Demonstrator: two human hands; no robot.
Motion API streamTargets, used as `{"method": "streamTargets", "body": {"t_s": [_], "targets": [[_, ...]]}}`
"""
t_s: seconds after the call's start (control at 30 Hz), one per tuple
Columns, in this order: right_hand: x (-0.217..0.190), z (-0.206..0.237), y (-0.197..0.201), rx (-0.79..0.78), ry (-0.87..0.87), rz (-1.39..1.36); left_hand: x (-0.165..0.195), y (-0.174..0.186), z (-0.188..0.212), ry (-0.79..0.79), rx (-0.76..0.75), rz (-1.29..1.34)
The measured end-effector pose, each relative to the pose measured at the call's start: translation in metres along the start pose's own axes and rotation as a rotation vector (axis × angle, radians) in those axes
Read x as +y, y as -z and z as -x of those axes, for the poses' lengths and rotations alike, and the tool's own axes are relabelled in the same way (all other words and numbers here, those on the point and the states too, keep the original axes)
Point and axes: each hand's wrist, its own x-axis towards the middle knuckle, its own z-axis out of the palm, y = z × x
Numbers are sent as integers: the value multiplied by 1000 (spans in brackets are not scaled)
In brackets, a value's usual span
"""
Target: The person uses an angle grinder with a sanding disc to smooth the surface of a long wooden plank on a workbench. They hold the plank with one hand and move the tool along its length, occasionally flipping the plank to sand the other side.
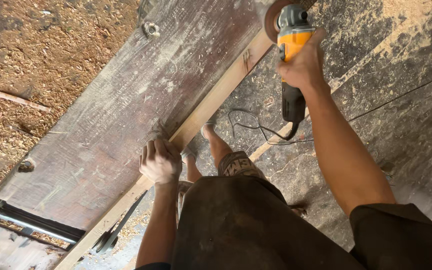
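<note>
Grinder at the board's edge, my fist on the plank

My right hand (pixel 303 62) grips the yellow-and-grey angle grinder (pixel 292 60), its disc (pixel 274 20) touching the pale edge of the long, worn wooden board (pixel 126 125); my left hand (pixel 160 161), closed in a fist, presses on that same edge lower down.

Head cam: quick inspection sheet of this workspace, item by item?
Surface: worn wooden bench top, scratched and dusty, two bolt heads showing.
Job's things: pale wooden strip lying along the bench edge; orange and grey angle grinder with its disc at the strip's far end.
Clutter: sawdust heaped beyond the bench, a loose wood sliver in it.
Grippers: left hand fisted on the strip; right hand wrapped round the grinder body.
Cables: black cord trails from the grinder tail and loops on the floor near the feet.
Surroundings: dusty dark floor; metal frame under the bench, lower left.
</note>
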Motion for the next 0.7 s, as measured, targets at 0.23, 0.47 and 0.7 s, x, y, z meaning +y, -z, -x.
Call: {"method": "streamTargets", "body": {"t_s": [0.23,0.47,0.7], "targets": [[16,72,-36,-148,176,24,-2,-5,1,19,-12,7],[49,36,-13,-162,157,43,-4,-9,4,9,-23,-9],[35,-9,12,-68,-6,16,-2,-9,3,23,-38,-20]]}}
